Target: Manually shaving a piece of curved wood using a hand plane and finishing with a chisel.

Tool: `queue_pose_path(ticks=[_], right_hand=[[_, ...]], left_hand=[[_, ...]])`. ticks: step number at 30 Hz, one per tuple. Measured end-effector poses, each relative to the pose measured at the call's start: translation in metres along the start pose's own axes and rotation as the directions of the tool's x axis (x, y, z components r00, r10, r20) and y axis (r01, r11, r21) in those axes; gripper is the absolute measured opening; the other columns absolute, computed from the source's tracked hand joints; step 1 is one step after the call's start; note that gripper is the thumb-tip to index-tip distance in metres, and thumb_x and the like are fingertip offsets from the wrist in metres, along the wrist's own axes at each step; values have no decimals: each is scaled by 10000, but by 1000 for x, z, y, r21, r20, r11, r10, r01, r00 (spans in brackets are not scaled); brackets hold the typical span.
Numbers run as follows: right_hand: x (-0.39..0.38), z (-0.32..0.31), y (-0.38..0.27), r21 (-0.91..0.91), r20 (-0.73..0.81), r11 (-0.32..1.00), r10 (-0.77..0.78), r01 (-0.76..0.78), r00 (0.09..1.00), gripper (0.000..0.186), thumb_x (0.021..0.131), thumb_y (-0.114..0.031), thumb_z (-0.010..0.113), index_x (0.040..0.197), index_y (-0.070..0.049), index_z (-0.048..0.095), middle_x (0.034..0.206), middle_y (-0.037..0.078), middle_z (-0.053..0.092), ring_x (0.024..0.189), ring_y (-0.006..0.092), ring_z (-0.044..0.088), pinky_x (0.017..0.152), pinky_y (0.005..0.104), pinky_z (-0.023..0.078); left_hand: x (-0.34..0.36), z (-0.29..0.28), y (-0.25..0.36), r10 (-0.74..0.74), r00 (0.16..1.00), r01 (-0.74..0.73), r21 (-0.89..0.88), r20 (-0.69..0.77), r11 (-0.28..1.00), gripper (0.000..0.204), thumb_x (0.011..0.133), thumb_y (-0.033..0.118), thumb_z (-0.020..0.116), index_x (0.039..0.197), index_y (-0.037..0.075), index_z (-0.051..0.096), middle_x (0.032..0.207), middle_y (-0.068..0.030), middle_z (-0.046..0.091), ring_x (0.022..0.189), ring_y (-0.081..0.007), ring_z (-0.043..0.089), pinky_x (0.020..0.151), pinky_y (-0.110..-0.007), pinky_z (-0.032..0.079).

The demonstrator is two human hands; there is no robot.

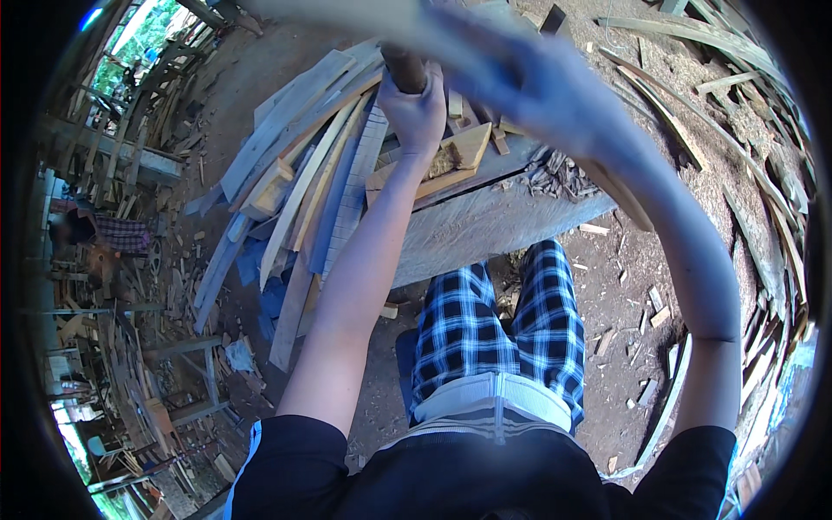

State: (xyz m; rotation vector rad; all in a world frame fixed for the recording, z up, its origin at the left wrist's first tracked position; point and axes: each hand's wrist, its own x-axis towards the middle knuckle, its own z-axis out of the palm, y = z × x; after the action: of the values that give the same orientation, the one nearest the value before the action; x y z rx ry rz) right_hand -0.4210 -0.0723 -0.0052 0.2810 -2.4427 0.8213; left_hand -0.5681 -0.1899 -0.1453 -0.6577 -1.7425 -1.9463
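Gripping a brown rounded piece (405, 69) raised over a plank bench (503, 217), a worker's left hand (417, 111) has its fingers clamped around it. The right hand (548, 91) is blurred nearby; whether its fingers are closed cannot be told. A loosened left grip could drop the piece onto the stacked boards (299, 108).
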Motion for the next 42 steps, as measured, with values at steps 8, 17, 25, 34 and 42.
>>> queue_pose_path(ticks=[8, 17, 25, 34, 42], right_hand=[[2, -3, -8, 71, 69, 996, 47, -52, 996, 618, 916, -489, 609, 1406, -120, 533, 833, 143, 724, 694, 220, 716, 705, 362, 577], [-40, 41, 13, 156, 164, 935, 293, -318, 942, 818, 852, -582, 595, 1529, -200, 343, 1222, 236, 641, 1106, 349, 649, 1002, 450, 480], [-126, 110, 60, 100, 323, 759, 586, -643, 743, 847, 864, -623, 568, 1555, -240, 263, 1247, 263, 619, 1157, 390, 615, 1039, 468, 438], [-136, 121, 64, -30, 321, 802, 573, -596, 754, 837, 887, -573, 567, 1566, -275, 181, 1166, 289, 645, 1073, 449, 638, 991, 504, 472], [-143, 123, 65, 6, 287, 806, 566, -593, 773, 828, 891, -560, 570, 1566, -298, 167, 1164, 287, 648, 1070, 440, 643, 989, 502, 483]], left_hand=[[-2, -7, 7, -29, 999, 27, 79, 27, 997, 286, 843, 143, 742, 1016, -44, 610, 822, -108, 700, 769, -188, 691, 717, -306, 512], [2, -29, 1, -174, 982, 155, -218, -68, 964, 177, 880, 71, 693, 943, 25, 535, 737, -15, 595, 575, -90, 560, 519, -242, 441], [11, -57, 7, -410, 893, 260, -533, -185, 805, 241, 909, 106, 657, 890, 107, 417, 540, 3, 458, 381, -72, 399, 353, -235, 296], [33, -72, 15, -510, 839, 342, -545, -190, 765, 287, 889, 164, 666, 765, 110, 412, 502, 9, 437, 356, -75, 381, 343, -240, 268], [19, -52, 38, -326, 943, 280, -366, -69, 887, 247, 905, 105, 665, 833, 82, 430, 540, -8, 452, 387, -78, 395, 357, -237, 277]])
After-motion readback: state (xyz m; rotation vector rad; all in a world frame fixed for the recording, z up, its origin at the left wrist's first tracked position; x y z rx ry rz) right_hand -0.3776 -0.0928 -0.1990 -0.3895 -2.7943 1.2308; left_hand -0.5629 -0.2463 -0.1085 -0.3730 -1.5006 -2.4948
